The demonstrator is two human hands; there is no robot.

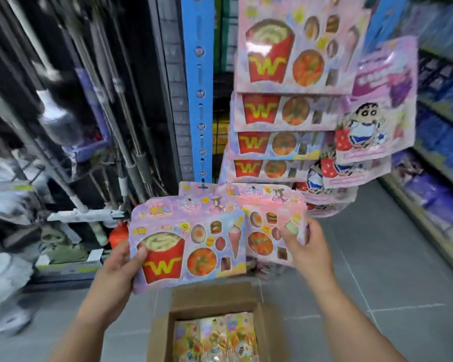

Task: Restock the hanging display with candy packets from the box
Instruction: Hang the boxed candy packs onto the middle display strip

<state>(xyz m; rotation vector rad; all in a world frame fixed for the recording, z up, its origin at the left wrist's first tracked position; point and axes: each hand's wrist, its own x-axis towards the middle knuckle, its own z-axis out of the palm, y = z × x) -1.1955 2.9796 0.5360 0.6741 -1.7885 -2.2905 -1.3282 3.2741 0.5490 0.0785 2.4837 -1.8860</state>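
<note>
Head view, looking down past both my arms: my left hand point(120, 259) grips the front packet point(194, 244) by its lower left edge, thumb pressed over the printed fries and fingers curled behind. I judge that this holds the packet flat and upright, so its top comes to the display first. My right hand point(306, 246) is closed on the right edge of a second packet point(270, 231), which sits just behind the first and overlaps it. Holding them by opposite edges lets me part them one at a time.

Both packets are raised above the open box point(160, 333), which stands on the floor point(377, 270) right under my hands. That makes for a short lift from the spare packets point(215, 338) lying inside it.

Their tops reach the foot of the blue hanging strip point(198, 74). I cannot tell whether any is hooked on yet. To the right, the hung packets point(293, 53) overlap in a tier down their own column, with cartoon-character packets point(377, 113) beside them.

The bare strip is where I judge mine belong.
</note>
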